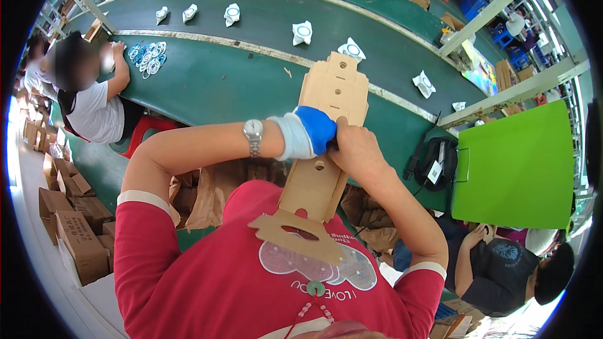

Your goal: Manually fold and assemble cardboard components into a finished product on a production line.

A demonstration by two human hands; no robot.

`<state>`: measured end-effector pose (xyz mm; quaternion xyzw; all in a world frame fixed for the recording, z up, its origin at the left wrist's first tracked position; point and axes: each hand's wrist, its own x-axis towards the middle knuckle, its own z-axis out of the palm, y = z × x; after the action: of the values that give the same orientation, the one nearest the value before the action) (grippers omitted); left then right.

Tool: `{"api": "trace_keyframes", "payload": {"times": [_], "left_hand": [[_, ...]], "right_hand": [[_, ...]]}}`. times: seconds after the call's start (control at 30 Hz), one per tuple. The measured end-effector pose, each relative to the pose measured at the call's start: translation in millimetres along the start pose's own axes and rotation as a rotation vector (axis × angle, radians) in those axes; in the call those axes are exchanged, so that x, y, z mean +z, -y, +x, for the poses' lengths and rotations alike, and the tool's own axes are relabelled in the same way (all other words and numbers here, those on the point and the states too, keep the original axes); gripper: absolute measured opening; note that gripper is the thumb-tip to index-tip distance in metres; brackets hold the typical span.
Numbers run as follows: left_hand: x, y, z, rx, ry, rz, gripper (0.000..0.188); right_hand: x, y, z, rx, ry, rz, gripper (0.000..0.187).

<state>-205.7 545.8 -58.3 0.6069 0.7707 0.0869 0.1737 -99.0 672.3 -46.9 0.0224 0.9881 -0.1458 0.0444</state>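
A flat, die-cut brown cardboard box blank [334,93] stretches from the table's edge down to my chest. It has small holes and slots, folded-up side walls on its lower part and a flap with an oval cut-out at the near end. My left hand [314,130], in a white glove with blue-coated fingers, is closed on its middle. Bare and right beside it, my right hand [357,148] grips the blank's right edge with curled fingers. The fingertips of both hands are partly hidden where they meet.
Beyond the green table [195,81] runs a dark conveyor belt [264,28] carrying several small white packets. A co-worker [94,100] sits at left near a pile of blue and white rings [149,58]. At right are a black bag [438,163], a green board [515,166] and another person [499,270].
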Motion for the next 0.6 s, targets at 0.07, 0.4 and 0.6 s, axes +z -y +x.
{"api": "trace_keyframes", "payload": {"times": [0.07, 0.4, 0.6], "left_hand": [[-2, -5, -1, 0.018, -0.010, 0.050, 0.019], [-8, -3, 5, -0.083, 0.063, 0.024, 0.023], [-31, 119, 3, 0.158, -0.112, -1.959, 0.042]], "right_hand": [[2, -3, 0, -0.021, 0.015, 0.018, 0.035], [9, -2, 3, 0.016, -0.012, 0.116, 0.029], [-1, -77, -4, 0.377, 0.090, 0.784, 0.042]]}}
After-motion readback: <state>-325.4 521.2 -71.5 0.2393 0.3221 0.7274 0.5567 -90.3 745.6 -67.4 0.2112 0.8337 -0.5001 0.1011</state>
